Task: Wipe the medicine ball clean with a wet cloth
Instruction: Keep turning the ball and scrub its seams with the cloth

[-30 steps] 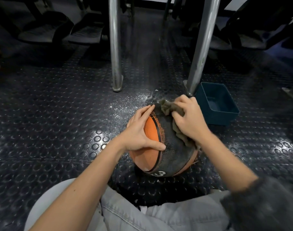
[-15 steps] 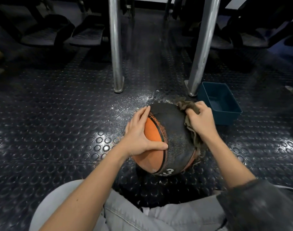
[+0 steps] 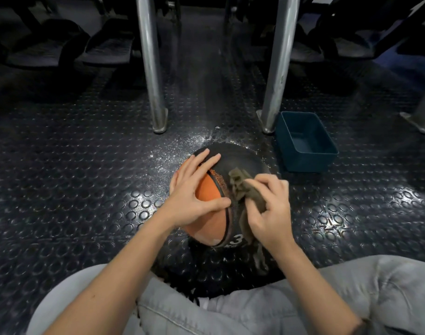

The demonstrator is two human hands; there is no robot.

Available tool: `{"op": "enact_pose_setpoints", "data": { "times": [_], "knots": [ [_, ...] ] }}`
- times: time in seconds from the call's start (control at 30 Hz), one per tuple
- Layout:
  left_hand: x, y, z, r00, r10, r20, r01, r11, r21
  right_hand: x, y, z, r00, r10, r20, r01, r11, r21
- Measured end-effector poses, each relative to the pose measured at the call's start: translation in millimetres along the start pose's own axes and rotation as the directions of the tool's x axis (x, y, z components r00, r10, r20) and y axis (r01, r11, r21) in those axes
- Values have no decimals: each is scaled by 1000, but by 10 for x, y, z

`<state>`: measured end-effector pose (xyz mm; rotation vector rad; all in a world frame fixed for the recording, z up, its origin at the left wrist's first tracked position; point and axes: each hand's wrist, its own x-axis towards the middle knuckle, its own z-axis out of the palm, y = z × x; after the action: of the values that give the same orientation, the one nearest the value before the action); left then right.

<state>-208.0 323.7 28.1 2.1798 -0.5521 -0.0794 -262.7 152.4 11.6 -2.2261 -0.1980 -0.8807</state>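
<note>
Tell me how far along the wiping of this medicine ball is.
Midway, by the look of it. In hand: the right hand grips the cloth against the medicine ball, the left hand steadying it. Nothing looks plainly finished; pale grit shows along the seam. Left: the orange panel and the underside on the floor.

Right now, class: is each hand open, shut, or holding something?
Left hand: open, fingers spread on the medicine ball, steadying it.
Right hand: grips the cloth, pressing it on the ball.
</note>
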Motion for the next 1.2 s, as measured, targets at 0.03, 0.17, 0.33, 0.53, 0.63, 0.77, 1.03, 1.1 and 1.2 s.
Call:
{"op": "enact_pose_setpoints", "data": {
  "times": [0.03,0.17,0.33,0.53,0.63,0.77,1.03,1.1,1.2],
  "knots": [
    [5,24,14,1000,-9,3,9,1000,4,39,76,0,996,76,-41,-75,997,6],
    [-23,104,96,999,-22,-35,23,999,34,198,311,-39,872,477,-111,-458,875,158],
    [-62,36,109,993,-40,-115,42,999,15,-66,-164,62,976,191,-104,-186,981,57],
    [-67,18,102,993,-51,-102,50,999,-15,187,281,-31,923,373,-89,-366,927,85],
    [-59,45,106,990,-61,-126,57,998,-34,231,264,2,821,560,-116,-534,823,195],
    [-31,64,94,987,-65,-148,64,998,-15,-53,-202,106,988,123,-93,-117,991,69],
    [-66,60,97,989,-69,-133,61,996,-60,289,287,-53,822,563,-84,-544,820,177],
    [-57,63,97,984,-80,-158,71,996,-62,197,86,5,899,424,-110,-408,902,140],
    [-31,69,118,983,-61,-172,56,998,-31,7,-203,93,998,59,-19,-58,998,31]
  ]
}}
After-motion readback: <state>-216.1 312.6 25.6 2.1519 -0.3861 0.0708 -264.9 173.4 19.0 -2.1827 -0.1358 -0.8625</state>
